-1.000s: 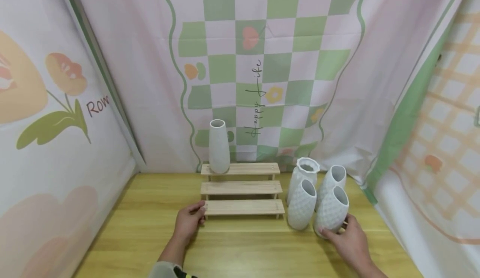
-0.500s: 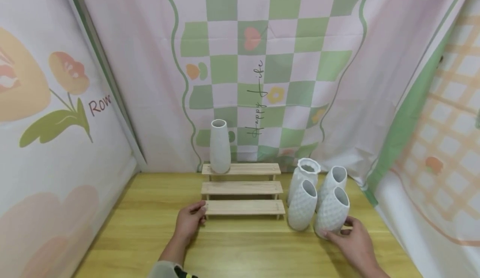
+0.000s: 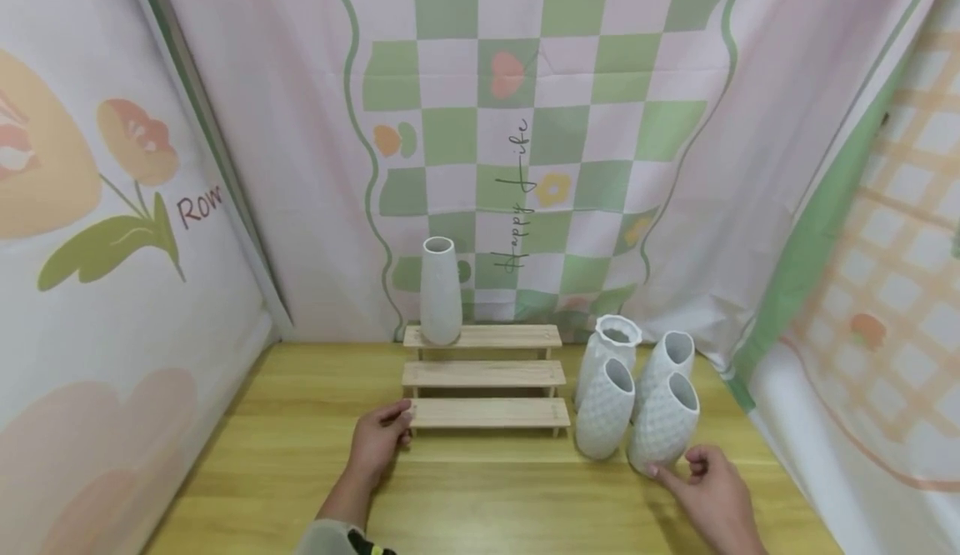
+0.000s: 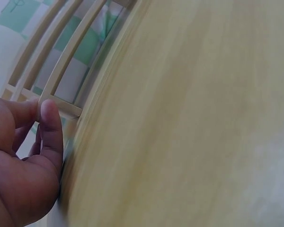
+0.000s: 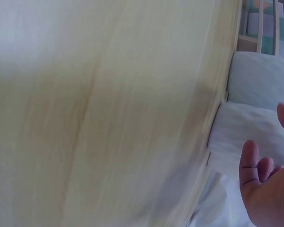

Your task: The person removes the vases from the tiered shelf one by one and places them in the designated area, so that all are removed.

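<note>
My left hand [image 3: 378,447] pinches the left end of the lowest tier of a three-tier wooden display stand [image 3: 487,413]; the left wrist view shows thumb and finger on that corner. A tall, slim white vase [image 3: 441,297] stands upright at the left of the top tier. On the right, my right hand [image 3: 712,492] is beside a dimpled white vase [image 3: 663,430], thumb close to its base and fingers spread off it. Whether the thumb touches, I cannot tell. Around it stand another dimpled vase [image 3: 603,417], a frilled-rim vase [image 3: 588,363] and a heart-mouthed vase [image 3: 660,363], partly hidden.
A wood-grain table [image 3: 480,505] carries everything. Behind it hangs a checkered green and white curtain [image 3: 502,138]. Printed cloth walls stand at the left [image 3: 135,305] and right [image 3: 862,313].
My right hand's fingers have come away from the near dimpled vase and moved slightly toward me and right. The vase stays in place. My left hand keeps its grip on the stand.
</note>
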`<state>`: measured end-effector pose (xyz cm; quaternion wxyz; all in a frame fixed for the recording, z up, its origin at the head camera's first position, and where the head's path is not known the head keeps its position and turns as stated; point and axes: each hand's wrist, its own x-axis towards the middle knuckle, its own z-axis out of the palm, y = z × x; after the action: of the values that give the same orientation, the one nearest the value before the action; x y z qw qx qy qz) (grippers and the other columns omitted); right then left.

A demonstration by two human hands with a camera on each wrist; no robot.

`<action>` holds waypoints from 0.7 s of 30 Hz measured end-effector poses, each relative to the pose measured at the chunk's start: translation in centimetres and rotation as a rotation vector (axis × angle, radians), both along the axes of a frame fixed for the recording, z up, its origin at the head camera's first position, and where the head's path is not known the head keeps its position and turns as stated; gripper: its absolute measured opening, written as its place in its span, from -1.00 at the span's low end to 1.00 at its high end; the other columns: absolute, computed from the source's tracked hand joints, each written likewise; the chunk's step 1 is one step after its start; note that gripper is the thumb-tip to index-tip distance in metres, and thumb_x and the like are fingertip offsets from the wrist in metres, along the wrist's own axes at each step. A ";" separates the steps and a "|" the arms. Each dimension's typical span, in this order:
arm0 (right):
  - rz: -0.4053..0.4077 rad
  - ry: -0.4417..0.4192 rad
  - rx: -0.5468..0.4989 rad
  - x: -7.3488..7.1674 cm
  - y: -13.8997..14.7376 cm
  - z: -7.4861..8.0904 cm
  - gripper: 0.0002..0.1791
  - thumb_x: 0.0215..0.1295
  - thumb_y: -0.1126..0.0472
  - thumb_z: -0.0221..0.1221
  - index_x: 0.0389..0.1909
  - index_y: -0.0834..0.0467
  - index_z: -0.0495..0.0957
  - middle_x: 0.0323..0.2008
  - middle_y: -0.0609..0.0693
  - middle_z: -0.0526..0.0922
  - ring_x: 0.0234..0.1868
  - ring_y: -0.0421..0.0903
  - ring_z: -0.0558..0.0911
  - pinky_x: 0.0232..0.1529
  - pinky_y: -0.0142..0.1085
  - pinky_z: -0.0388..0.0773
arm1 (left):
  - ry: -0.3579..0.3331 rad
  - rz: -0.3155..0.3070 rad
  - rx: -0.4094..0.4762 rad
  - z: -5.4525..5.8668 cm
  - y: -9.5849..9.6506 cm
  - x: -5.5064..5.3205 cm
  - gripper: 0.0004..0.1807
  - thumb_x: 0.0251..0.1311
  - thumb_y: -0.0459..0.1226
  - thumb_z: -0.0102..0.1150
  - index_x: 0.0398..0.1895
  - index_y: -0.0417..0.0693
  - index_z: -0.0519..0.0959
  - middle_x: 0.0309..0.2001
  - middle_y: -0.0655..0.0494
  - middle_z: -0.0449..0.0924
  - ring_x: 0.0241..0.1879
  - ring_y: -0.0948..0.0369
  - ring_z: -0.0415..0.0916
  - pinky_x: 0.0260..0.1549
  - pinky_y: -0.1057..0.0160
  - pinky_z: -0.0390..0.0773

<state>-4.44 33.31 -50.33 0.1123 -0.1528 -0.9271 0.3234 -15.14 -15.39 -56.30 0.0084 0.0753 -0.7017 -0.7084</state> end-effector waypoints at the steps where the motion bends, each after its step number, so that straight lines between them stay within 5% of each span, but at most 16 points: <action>1: 0.000 0.011 0.009 0.1 -0.2 0.0 -0.29 0.05 -0.17 0.56 -0.08 0.29 0.50 -0.22 0.15 0.62 -0.27 -0.05 0.56 -0.28 -0.26 0.49 | 0.000 0.001 0.001 0.0 0.0 0.0 -0.63 0.36 -0.35 0.33 0.18 -0.31 0.64 0.03 -0.20 0.70 -0.31 0.12 0.65 -0.34 0.27 0.77; 8: 0.090 0.093 0.040 1.0 -1.8 0.2 -0.55 0.07 -0.06 0.56 -0.40 0.10 0.51 -0.47 -0.09 0.53 -0.48 -0.26 0.43 -0.46 -0.37 0.38 | 0.005 -0.002 -0.010 0.2 -0.2 0.1 -0.62 0.35 -0.34 0.34 0.18 -0.33 0.64 -0.04 -0.18 0.72 -0.34 0.13 0.65 -0.36 0.28 0.76; 16: 0.150 0.076 0.011 1.0 -4.5 1.4 -0.54 0.08 -0.14 0.55 -0.42 0.03 0.50 -0.48 -0.13 0.51 -0.49 -0.28 0.42 -0.47 -0.41 0.38 | -0.006 0.000 -0.023 0.2 -0.3 -0.1 -0.62 0.35 -0.32 0.34 0.18 -0.30 0.64 -0.03 -0.18 0.71 -0.31 0.10 0.65 -0.35 0.27 0.76; 21: 0.200 0.142 -0.015 0.9 -6.2 1.7 -0.59 0.05 -0.03 0.58 -0.47 0.01 0.50 -0.52 -0.17 0.48 -0.50 -0.31 0.41 -0.49 -0.42 0.39 | 0.005 -0.005 -0.021 0.2 -0.1 0.0 -0.61 0.34 -0.33 0.35 0.17 -0.34 0.63 -0.04 -0.21 0.71 -0.33 0.11 0.65 -0.36 0.27 0.76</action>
<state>-3.51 27.11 -48.63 0.1436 -0.0373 -0.9249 0.3499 -15.17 -15.51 -56.10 0.0092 0.0715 -0.7095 -0.7011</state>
